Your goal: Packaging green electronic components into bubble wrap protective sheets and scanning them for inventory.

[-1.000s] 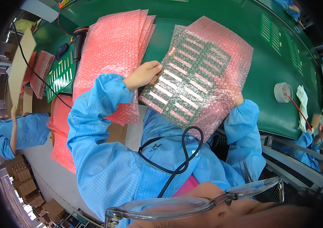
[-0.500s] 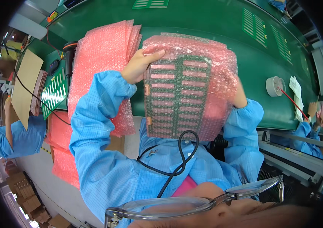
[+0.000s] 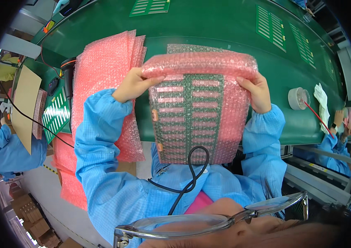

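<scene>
A pink bubble-wrap bag (image 3: pixel 234 128) hangs in front of my chest, at the near edge of the green bench. Through its film shows a green circuit board panel (image 3: pixel 187 124) with rows of pale slots. The bag's top is bent over into a rounded roll. My left hand (image 3: pixel 136 84) is closed on the left end of this fold, thumb on the near face. At the right end my right hand (image 3: pixel 259 94) grips it likewise, its other fingers hidden behind. A strip of greyish bubble wrap (image 3: pixel 196 48) shows just beyond the fold.
Left of the bag lies a stack of pink bubble-wrap bags (image 3: pixel 101 70), beside a handheld scanner (image 3: pixel 68 78) and another board (image 3: pixel 58 113). More boards (image 3: pixel 271 28) lie at the far side. A round tub (image 3: pixel 297 98) stands right. A black cable (image 3: pixel 192 173) loops before me.
The bag's top edge has been folded over toward me. My right hand has come from behind the bag to its top right corner; my left hand has shifted left and slightly nearer.
</scene>
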A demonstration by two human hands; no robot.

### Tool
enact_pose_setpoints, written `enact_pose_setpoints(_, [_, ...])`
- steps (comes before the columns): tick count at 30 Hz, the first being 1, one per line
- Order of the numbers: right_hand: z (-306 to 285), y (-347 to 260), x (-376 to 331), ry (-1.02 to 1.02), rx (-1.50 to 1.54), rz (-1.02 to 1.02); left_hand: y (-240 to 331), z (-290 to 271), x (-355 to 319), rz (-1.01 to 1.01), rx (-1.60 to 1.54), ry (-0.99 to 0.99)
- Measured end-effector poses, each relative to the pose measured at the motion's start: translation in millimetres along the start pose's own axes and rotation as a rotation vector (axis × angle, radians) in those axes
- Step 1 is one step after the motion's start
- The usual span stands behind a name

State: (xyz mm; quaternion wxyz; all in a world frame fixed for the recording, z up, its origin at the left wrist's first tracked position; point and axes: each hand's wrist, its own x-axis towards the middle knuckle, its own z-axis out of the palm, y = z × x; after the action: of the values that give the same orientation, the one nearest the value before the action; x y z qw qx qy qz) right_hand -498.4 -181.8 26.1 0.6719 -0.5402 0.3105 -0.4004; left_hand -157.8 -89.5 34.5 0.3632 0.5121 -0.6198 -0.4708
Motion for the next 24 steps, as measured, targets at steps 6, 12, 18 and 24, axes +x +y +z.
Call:
enact_pose_setpoints(6, [-24,14,15,-0.338,-0.294,-0.428,-1,-2,-4,0.292,-0.004,-0.124])
enact_pose_setpoints(12, [-28,8,13,-0.400,-0.116,-0.057,-12,-8,-11,-0.217,-0.462,-0.271])
enact_pose_setpoints(18, [-11,23,-19,-0.066,0.199,0.311,0,25,-35,-0.263,-0.216,-0.143])
enact_pose_setpoints(24, [15,8,-61,-0.215,-0.268,0.305,20,28,-44,-0.175,-0.299,-0.080])
